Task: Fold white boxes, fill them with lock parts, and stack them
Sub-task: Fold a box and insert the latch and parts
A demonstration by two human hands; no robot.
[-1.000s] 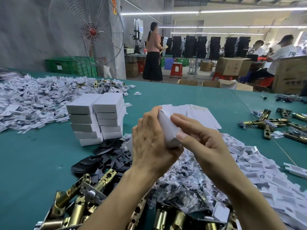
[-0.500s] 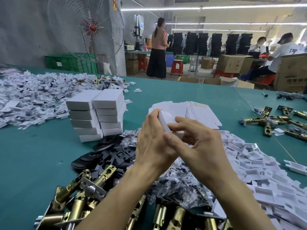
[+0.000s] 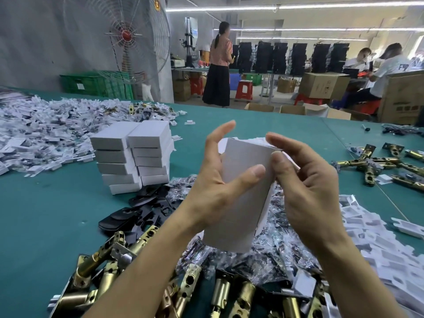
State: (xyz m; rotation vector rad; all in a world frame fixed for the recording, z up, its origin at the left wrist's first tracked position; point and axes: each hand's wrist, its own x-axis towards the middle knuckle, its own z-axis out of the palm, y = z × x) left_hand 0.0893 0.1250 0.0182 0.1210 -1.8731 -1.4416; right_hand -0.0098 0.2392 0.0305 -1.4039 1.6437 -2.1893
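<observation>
The left grip [image 3: 213, 187] cradled the upright white box [image 3: 243, 203], thumb across its front and fingers spread behind, probably so it could open out. The right grip [image 3: 307, 191] pinched its upper edge, likely squaring it. The finished stack [image 3: 135, 157] stood left of both.

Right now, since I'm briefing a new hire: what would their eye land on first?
At centre, the left hand grips a white box while the right hand pinches its top edge. Left of it stand two stacks of closed boxes; brass latches pile up nearest the camera.
</observation>
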